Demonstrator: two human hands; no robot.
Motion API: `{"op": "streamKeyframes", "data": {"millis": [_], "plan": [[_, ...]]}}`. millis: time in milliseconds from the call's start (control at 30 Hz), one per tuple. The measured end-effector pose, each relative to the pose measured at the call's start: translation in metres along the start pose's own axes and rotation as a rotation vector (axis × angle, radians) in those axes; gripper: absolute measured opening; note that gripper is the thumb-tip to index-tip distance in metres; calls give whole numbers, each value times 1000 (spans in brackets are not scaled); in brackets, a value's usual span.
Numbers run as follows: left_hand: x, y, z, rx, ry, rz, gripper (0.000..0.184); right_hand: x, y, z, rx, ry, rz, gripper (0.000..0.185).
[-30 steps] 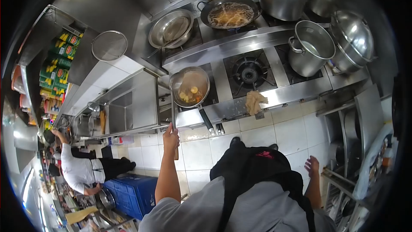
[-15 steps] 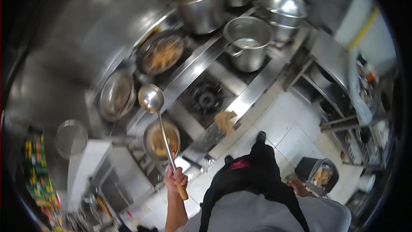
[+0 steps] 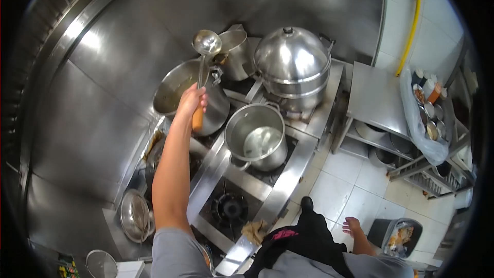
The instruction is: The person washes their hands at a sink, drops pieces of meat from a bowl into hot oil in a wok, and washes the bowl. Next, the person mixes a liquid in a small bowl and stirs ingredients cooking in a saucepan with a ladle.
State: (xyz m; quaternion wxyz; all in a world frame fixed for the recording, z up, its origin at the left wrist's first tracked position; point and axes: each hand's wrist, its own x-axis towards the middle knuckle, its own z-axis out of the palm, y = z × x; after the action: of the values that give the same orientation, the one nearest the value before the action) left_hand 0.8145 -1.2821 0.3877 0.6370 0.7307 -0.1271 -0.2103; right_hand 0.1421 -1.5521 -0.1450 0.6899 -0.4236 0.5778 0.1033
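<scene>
My left hand (image 3: 192, 102) is wrapped around the wooden end of a long metal ladle (image 3: 207, 42). The arm reaches far forward, and the ladle's bowl points away from me, appearing just left of a tall narrow pot (image 3: 236, 59) at the back. Beneath my hand stands a large stockpot (image 3: 216, 105) with liquid inside. A two-handled pot (image 3: 257, 160) holding clear liquid is to its right. Down by my right side, my right hand (image 3: 352, 226) hangs with fingers apart and holds nothing, near a dark waste bin (image 3: 379, 231).
A domed steamer (image 3: 293, 62) stands at the back right of the stove. The bare burner (image 3: 229, 206) is nearer me, with a brown cloth (image 3: 253, 232) on the stove edge. Right of the aisle is a steel table (image 3: 378, 105) with condiment containers (image 3: 431, 113) beside it.
My left hand has carried the ladle forward and right, from the near side of the stove to above the rear pots. The view has turned toward the back wall. My right hand shows more fully.
</scene>
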Motion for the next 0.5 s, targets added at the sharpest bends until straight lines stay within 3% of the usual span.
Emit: {"op": "streamKeyframes", "data": {"millis": [167, 233, 333, 500], "plan": [[183, 7, 22, 257, 44, -25, 9, 32, -13, -44, 117, 85, 28, 35], [232, 7, 25, 630, -19, -94, 23, 30, -19, -54, 132, 113, 39, 35], [271, 5, 37, 630, 16, -130, 37, 21, -24, -59, 178, 185, 111, 34], [294, 7, 50, 678, 78, -172, 35, 23, -10, -58, 199, 211, 225, 34]]}}
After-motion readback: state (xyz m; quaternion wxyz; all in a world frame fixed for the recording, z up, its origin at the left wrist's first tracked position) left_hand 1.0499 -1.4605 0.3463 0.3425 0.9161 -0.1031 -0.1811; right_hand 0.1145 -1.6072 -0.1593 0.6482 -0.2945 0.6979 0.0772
